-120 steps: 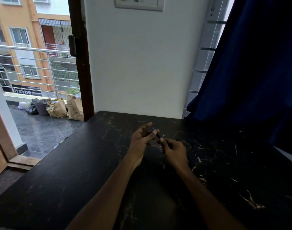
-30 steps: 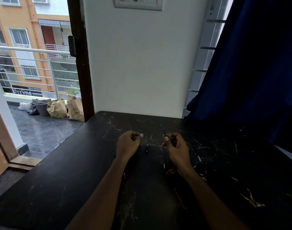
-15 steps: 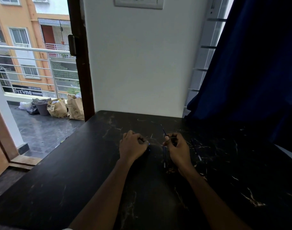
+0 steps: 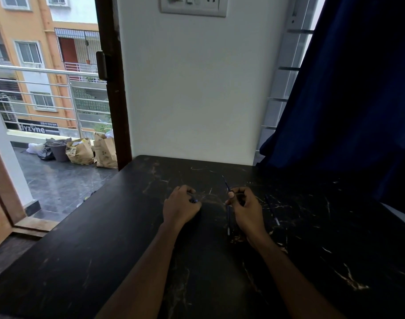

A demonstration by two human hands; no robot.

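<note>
My left hand (image 4: 180, 208) rests on the black marble-patterned table (image 4: 104, 249), its fingers curled round a small blue pen piece (image 4: 194, 200) at the fingertips. About a hand's width to the right, my right hand (image 4: 245, 209) pinches a thin dark pen refill (image 4: 225, 182) between thumb and forefinger. The refill points up and away from me. A slim dark pen tube (image 4: 228, 223) lies on the table just left of my right wrist. Another slim dark stick (image 4: 272, 211) lies to the right of that hand.
A white wall with a switch plate (image 4: 193, 5) stands behind the table. A dark blue curtain (image 4: 346, 100) hangs at the right over the table's far corner. On the left an open door shows a balcony with paper bags (image 4: 104, 150) and a railing.
Four seconds ago both hands held the pen together. They have since drawn apart. In the last second my left hand slid right onto the small blue piece lying on the table. The right hand stayed put.
</note>
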